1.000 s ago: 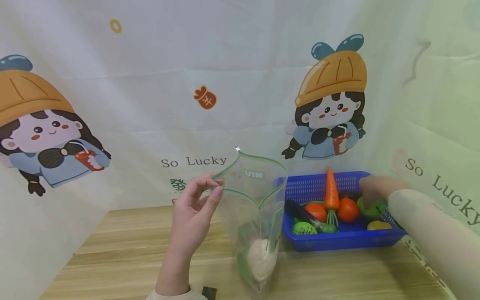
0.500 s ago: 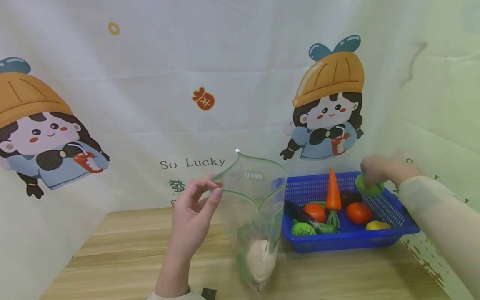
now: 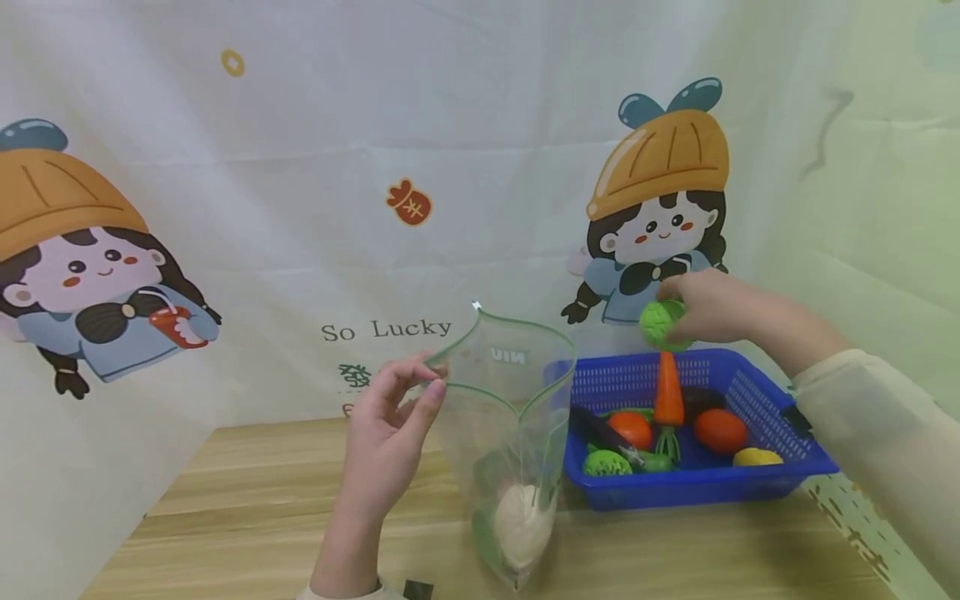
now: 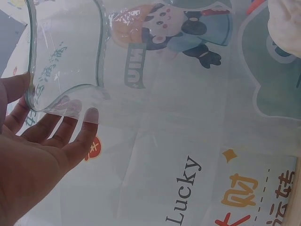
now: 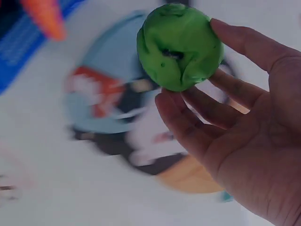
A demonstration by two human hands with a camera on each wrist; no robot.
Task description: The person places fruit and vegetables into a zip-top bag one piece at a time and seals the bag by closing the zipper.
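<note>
My left hand (image 3: 393, 429) pinches the green-edged rim of a clear zip bag (image 3: 510, 375) between thumb and fingers. The bag stands upright on the table with its mouth spread wide. Low inside it lie a pale, rounded piece (image 3: 522, 525) and something dark green, seen through the plastic. Above the back of the blue basket (image 3: 697, 487), my right hand (image 3: 720, 308) grips a round green toy cabbage (image 5: 181, 47) by its sides, thumb and fingertips around it. In the left wrist view the bag's rim (image 4: 99, 47) runs up from the fingers.
The basket holds an upright carrot (image 3: 668, 392), tomatoes (image 3: 722, 431), an eggplant (image 3: 596, 427), a yellow piece (image 3: 757, 457) and a bumpy green vegetable (image 3: 607, 462). A printed cloth (image 3: 300, 208) hangs behind the wooden table (image 3: 247, 500). A small black object (image 3: 417, 590) lies near the left sleeve.
My right hand has lifted the toy cabbage out of the basket's right side, then up and leftward over the carrot. The left hand still holds the bag's rim in the same place.
</note>
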